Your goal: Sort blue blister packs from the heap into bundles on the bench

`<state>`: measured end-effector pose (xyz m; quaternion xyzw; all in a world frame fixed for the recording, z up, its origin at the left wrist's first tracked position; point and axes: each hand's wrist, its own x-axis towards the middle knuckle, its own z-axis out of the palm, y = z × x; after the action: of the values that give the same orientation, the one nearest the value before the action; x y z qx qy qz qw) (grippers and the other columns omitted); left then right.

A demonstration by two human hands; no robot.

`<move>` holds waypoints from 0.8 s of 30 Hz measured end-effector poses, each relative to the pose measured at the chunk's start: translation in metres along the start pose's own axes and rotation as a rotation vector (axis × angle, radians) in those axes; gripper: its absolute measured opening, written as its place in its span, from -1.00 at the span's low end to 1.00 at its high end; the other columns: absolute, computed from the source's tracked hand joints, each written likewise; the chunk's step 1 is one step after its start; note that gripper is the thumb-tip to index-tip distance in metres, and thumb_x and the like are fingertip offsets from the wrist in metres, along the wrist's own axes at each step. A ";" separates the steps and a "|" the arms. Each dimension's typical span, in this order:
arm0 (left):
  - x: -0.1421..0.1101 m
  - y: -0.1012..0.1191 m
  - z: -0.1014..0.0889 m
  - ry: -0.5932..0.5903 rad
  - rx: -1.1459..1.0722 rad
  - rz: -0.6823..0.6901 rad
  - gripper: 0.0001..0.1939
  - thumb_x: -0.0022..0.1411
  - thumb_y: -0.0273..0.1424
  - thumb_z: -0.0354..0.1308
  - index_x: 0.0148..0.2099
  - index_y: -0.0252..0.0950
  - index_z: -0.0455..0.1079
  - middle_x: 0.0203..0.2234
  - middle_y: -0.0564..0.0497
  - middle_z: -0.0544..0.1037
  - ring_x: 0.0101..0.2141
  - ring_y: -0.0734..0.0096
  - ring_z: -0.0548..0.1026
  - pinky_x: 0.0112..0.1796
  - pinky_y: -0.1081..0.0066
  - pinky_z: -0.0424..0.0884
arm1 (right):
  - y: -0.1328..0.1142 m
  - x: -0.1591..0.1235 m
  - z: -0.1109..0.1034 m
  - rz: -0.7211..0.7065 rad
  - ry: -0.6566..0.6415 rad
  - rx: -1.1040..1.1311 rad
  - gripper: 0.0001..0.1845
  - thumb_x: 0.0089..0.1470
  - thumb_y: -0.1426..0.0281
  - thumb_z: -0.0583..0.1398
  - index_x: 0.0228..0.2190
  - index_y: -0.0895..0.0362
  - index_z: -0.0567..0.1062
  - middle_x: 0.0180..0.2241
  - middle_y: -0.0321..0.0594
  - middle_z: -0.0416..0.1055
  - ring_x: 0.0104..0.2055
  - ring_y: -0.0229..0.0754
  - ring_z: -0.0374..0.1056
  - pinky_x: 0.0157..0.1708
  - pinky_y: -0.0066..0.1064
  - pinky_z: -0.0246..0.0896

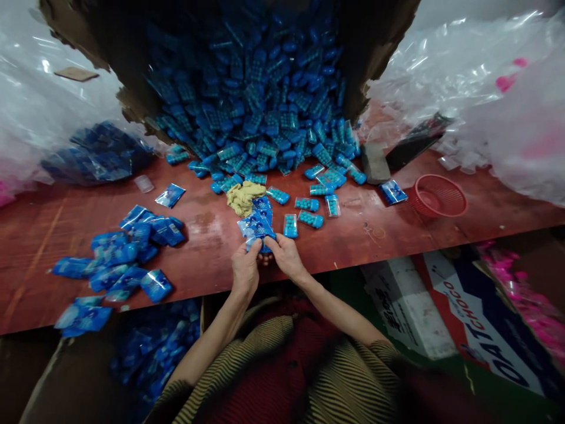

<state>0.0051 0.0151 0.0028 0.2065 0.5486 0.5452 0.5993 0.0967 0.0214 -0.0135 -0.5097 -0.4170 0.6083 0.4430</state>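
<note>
Both hands meet at the table's front edge, fingers closed on blue printed wrappers [256,228]. My left hand [246,268] pinches the near left corner, while my right hand [285,255] grips the near right side. Just beyond the wrappers lies a crumpled yellow cloth [245,197]. Several small clear boxes with blue caps and blue balls are scattered to the right, the nearest being a clear box [290,225] beside my right hand. On the left, a loose heap of filled blue packets [115,250] rests on the table.
A torn cardboard carton [384,35] spills a big pile of blue-capped boxes [269,118] onto the red table [203,235]. At right stand a red plastic basket [439,197] and a grey block [375,164]. Below the front edge, blue packets [156,347] fill a container.
</note>
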 end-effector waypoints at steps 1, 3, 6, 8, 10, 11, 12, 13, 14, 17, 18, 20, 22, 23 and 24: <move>0.000 -0.001 -0.001 -0.001 0.005 0.010 -0.71 -0.16 -0.24 0.30 -0.54 -0.32 0.29 -0.82 0.19 0.30 -0.76 0.58 0.27 -0.68 0.54 0.23 | -0.002 0.000 -0.001 0.004 -0.021 0.018 -0.68 0.03 0.13 0.12 -0.54 0.11 0.29 -0.66 -0.41 0.30 -0.63 -0.33 0.25 -0.58 -0.49 0.22; 0.002 -0.003 -0.003 0.005 0.036 0.042 -0.72 -0.12 -0.24 0.28 -0.53 -0.31 0.30 -0.81 0.19 0.30 -0.75 0.58 0.28 -0.67 0.54 0.24 | -0.007 0.001 -0.003 0.019 -0.037 0.034 -0.71 -0.02 0.14 0.17 -0.51 0.11 0.31 -0.64 -0.42 0.30 -0.62 -0.34 0.25 -0.59 -0.50 0.22; 0.002 -0.005 -0.008 -0.003 0.099 0.068 -0.73 -0.07 -0.25 0.27 -0.53 -0.31 0.29 -0.79 0.19 0.30 -0.73 0.57 0.30 -0.65 0.54 0.25 | -0.013 0.004 -0.007 0.042 -0.006 0.028 -0.71 -0.09 0.15 0.21 -0.45 0.12 0.34 -0.61 -0.42 0.30 -0.61 -0.36 0.23 -0.61 -0.53 0.20; 0.000 -0.003 -0.010 -0.030 0.112 0.040 -0.72 -0.07 -0.24 0.27 -0.53 -0.33 0.31 -0.77 0.15 0.34 -0.71 0.56 0.33 -0.63 0.54 0.26 | -0.015 0.006 -0.009 0.039 0.004 0.008 -0.70 -0.09 0.14 0.19 -0.52 0.13 0.34 -0.62 -0.41 0.27 -0.61 -0.38 0.19 -0.63 -0.54 0.18; -0.002 0.001 -0.012 -0.089 0.091 -0.018 -0.71 -0.09 -0.22 0.29 -0.48 -0.36 0.36 -0.72 0.09 0.42 -0.66 0.53 0.38 -0.60 0.53 0.29 | -0.015 0.007 -0.010 0.025 0.019 -0.021 -0.68 -0.07 0.14 0.17 -0.58 0.12 0.30 -0.65 -0.42 0.23 -0.63 -0.38 0.16 -0.65 -0.54 0.17; -0.003 0.003 -0.013 -0.123 0.074 -0.048 -0.69 -0.10 -0.21 0.29 -0.44 -0.38 0.39 -0.68 0.05 0.45 -0.65 0.51 0.40 -0.60 0.53 0.29 | -0.014 0.007 -0.010 0.020 0.037 -0.032 -0.69 -0.06 0.14 0.17 -0.58 0.12 0.30 -0.66 -0.42 0.22 -0.64 -0.38 0.15 -0.67 -0.54 0.16; -0.003 0.005 -0.014 -0.154 0.055 -0.076 -0.67 -0.11 -0.21 0.31 -0.40 -0.39 0.41 -0.65 0.03 0.48 -0.63 0.51 0.41 -0.59 0.53 0.30 | -0.014 0.006 -0.010 0.019 0.056 -0.039 -0.70 -0.05 0.14 0.16 -0.55 0.12 0.31 -0.65 -0.43 0.22 -0.65 -0.38 0.16 -0.68 -0.55 0.16; -0.004 0.008 -0.015 -0.169 0.036 -0.099 -0.65 -0.13 -0.21 0.32 -0.39 -0.39 0.41 -0.62 0.02 0.50 -0.63 0.51 0.42 -0.59 0.53 0.30 | -0.013 0.005 -0.010 0.019 0.069 -0.045 -0.72 -0.03 0.15 0.15 -0.50 0.11 0.33 -0.64 -0.43 0.23 -0.65 -0.38 0.17 -0.69 -0.55 0.15; -0.003 0.009 -0.017 -0.166 0.015 -0.119 -0.64 -0.16 -0.21 0.35 -0.39 -0.40 0.41 -0.62 0.02 0.50 -0.63 0.52 0.42 -0.60 0.54 0.29 | -0.013 0.003 -0.011 0.021 0.071 -0.053 -0.74 -0.01 0.16 0.14 -0.43 0.11 0.35 -0.62 -0.44 0.24 -0.65 -0.37 0.18 -0.70 -0.54 0.15; -0.002 0.012 -0.021 -0.107 -0.056 -0.189 -0.64 -0.22 -0.24 0.39 -0.45 -0.38 0.38 -0.67 0.07 0.45 -0.65 0.55 0.39 -0.63 0.58 0.27 | -0.016 0.000 -0.018 -0.037 0.053 -0.158 -0.73 0.06 0.19 0.10 -0.27 0.11 0.38 -0.56 -0.40 0.32 -0.60 -0.33 0.26 -0.62 -0.51 0.21; -0.001 0.013 -0.022 -0.092 -0.085 -0.220 -0.65 -0.21 -0.26 0.39 -0.47 -0.37 0.37 -0.69 0.08 0.43 -0.66 0.56 0.38 -0.64 0.58 0.26 | -0.018 0.000 -0.022 -0.098 0.075 -0.246 -0.74 0.09 0.21 0.09 -0.26 0.11 0.39 -0.52 -0.36 0.36 -0.54 -0.31 0.29 -0.54 -0.47 0.26; -0.001 0.013 -0.022 -0.061 -0.148 -0.282 -0.70 -0.14 -0.30 0.37 -0.47 -0.35 0.35 -0.72 0.12 0.38 -0.67 0.58 0.35 -0.66 0.60 0.24 | -0.020 0.001 -0.031 -0.244 0.163 -0.508 -0.77 0.14 0.27 0.07 -0.27 0.13 0.43 -0.37 -0.24 0.43 -0.38 -0.24 0.35 -0.33 -0.39 0.29; -0.001 0.014 -0.021 -0.019 -0.206 -0.334 -0.75 -0.05 -0.33 0.32 -0.48 -0.34 0.32 -0.74 0.14 0.34 -0.69 0.61 0.31 -0.68 0.62 0.22 | -0.022 0.005 -0.040 -0.325 0.256 -0.826 -0.80 0.15 0.32 0.08 -0.24 0.14 0.44 -0.22 -0.11 0.42 -0.21 -0.14 0.34 -0.22 -0.32 0.25; -0.002 0.014 -0.020 -0.002 -0.226 -0.358 -0.76 0.00 -0.34 0.30 -0.49 -0.34 0.31 -0.75 0.15 0.31 -0.70 0.63 0.29 -0.69 0.62 0.20 | -0.022 0.009 -0.043 -0.320 0.283 -0.974 -0.79 0.14 0.33 0.10 -0.21 0.14 0.43 -0.17 -0.05 0.39 -0.17 -0.09 0.32 -0.23 -0.31 0.25; -0.003 0.015 -0.018 0.007 -0.239 -0.380 -0.76 0.03 -0.34 0.27 -0.51 -0.34 0.29 -0.75 0.15 0.29 -0.71 0.64 0.28 -0.70 0.63 0.19 | -0.022 0.012 -0.045 -0.295 0.296 -1.099 -0.78 0.13 0.32 0.12 -0.19 0.14 0.42 -0.15 -0.01 0.37 -0.15 -0.05 0.31 -0.27 -0.30 0.25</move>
<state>-0.0167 0.0109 0.0106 0.0249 0.5115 0.4842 0.7095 0.1426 0.0412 -0.0011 -0.6807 -0.6714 0.1572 0.2471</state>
